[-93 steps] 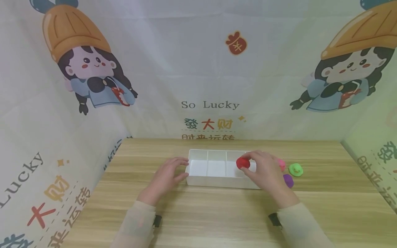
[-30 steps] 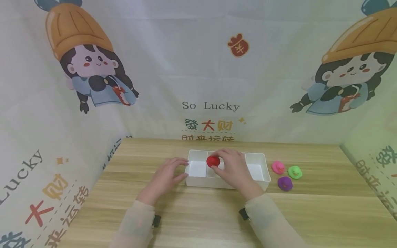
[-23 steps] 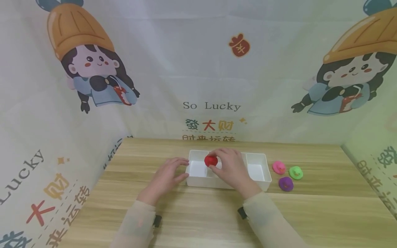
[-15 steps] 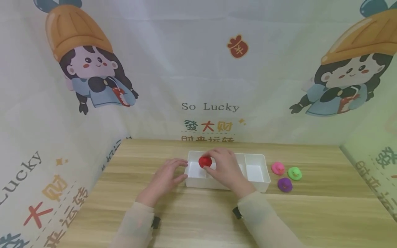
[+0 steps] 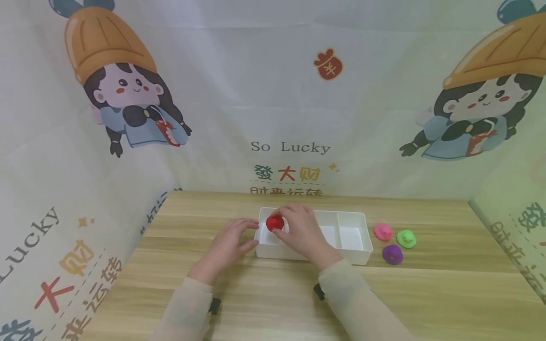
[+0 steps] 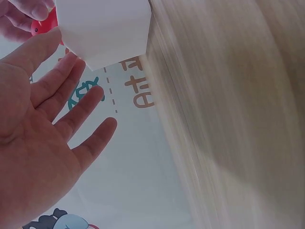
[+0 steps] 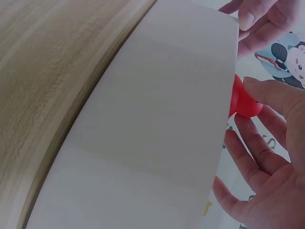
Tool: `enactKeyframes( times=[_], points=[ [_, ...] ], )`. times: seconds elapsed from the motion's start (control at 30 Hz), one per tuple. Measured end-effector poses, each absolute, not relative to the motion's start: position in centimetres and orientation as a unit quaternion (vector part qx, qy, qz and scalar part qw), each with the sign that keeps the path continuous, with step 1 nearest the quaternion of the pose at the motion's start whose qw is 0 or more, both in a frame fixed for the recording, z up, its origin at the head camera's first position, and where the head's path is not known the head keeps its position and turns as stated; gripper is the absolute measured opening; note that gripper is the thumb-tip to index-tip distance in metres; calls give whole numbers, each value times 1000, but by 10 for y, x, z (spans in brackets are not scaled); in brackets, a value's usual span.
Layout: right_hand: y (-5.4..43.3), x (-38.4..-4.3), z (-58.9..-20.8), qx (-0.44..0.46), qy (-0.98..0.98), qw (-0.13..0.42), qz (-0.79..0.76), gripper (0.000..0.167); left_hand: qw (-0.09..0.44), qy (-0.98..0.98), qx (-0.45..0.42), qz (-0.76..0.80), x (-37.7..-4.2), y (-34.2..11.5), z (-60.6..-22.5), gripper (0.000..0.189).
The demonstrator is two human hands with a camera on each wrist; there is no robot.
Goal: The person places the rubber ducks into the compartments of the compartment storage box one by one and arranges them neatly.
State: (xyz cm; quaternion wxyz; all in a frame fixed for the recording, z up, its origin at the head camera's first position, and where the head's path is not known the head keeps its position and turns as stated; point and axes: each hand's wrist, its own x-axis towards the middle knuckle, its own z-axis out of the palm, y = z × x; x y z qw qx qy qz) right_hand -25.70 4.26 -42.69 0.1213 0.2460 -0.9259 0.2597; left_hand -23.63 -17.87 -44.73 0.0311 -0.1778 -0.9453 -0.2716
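My right hand [image 5: 302, 230] pinches a red duck [image 5: 275, 223] over the leftmost compartment [image 5: 266, 238] of a white tray [image 5: 354, 257], my left hand [image 5: 226, 243] touches that end, fingers spread, and pink, green and purple ducks [image 5: 392, 255] sit at right.

Grips, two: left grip [image 5: 228, 241], right grip [image 5: 302, 230]. Ducks, four: one red duck [image 5: 274, 224], one pink duck [image 5: 383, 232], one green duck [image 5: 406, 239], one purple duck [image 5: 393, 255]. Box [image 5: 357, 257], one; one divider [image 5: 338, 228] plain to see, the middle hidden by the right grip, so compartments [image 5: 351, 239] cannot be fully counted. Sleeves, two: left sleeve [image 5: 185, 308], right sleeve [image 5: 358, 298]. Black straps [image 5: 215, 306], two, one per wrist. Surface [image 5: 264, 298], one. Head view also shows printed figures [image 5: 136, 123], two; printed pouch [image 5: 328, 65], one.
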Motion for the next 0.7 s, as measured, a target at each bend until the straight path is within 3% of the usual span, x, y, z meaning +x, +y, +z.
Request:
enactKeyframes(
  times=[0.7],
  points=[
    [29,-270,-444,258,-935,55,235,32,33,-946,-172,-274,-235,-177,-447,40]
  ],
)
